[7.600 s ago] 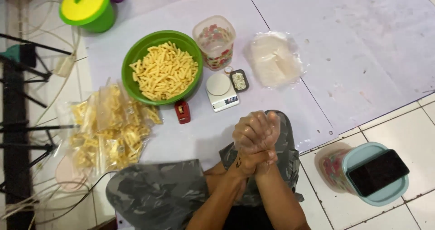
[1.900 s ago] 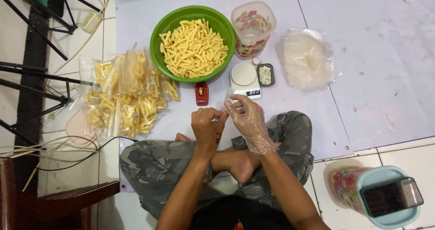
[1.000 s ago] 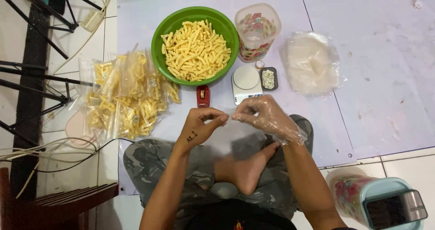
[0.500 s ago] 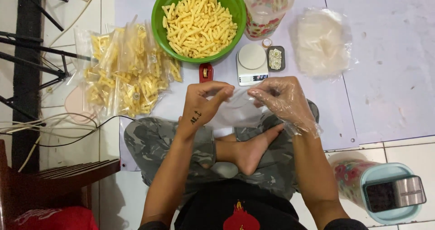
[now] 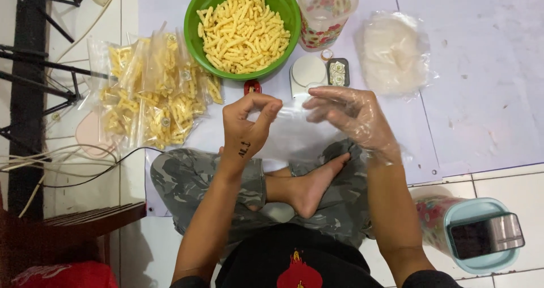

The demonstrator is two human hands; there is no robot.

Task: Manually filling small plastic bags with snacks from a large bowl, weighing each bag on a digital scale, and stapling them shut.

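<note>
The bare left hand [image 5: 246, 123] and gloved right hand [image 5: 351, 115] pinch a thin clear bag [image 5: 297, 132] over the lap, at 6 o'clock from the green bowl [image 5: 198, 16]; the slippery film may slide free or tear.

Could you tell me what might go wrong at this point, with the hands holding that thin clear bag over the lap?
The left hand pinches the clear bag only at an edge, and the gloved right hand may slip on the film, so the bag could drop. The green bowl of snack sticks and the small scale sit just ahead of the knuckles; a reach forward could knock them.
</note>
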